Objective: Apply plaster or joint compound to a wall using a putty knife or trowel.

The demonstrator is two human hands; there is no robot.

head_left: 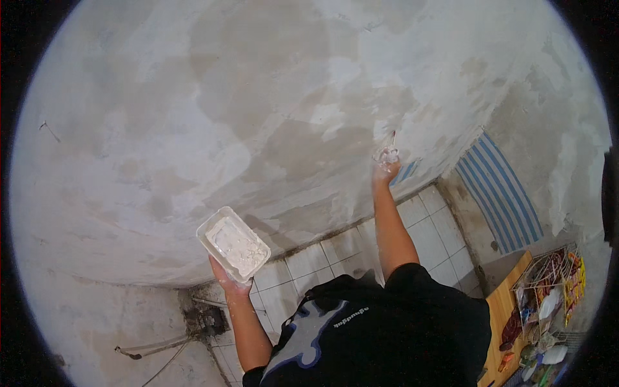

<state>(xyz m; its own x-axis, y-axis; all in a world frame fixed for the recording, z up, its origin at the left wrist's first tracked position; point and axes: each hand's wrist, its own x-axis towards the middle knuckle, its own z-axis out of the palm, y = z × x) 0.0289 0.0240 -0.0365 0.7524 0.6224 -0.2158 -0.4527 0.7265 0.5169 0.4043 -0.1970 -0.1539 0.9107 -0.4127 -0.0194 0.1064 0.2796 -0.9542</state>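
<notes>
My left hand [230,278] grips a rectangular white plastic tray [233,245] with white paste in it, held out at lower left center. My right hand [385,166] reaches up to the patchy plastered wall [290,97] and is closed on a small tool [391,140], probably a scraper, whose handle and blade are hard to make out under white paste. The tool is at the wall surface; whether it touches is unclear. White smears show on both hands.
Striped blue-white sheeting [496,190] covers part of the right wall. A wooden table [500,309] at lower right holds packets and bags [548,297]. Pipes [151,348] stick out near the left corner. White floor tiles [306,258] run along the wall's foot.
</notes>
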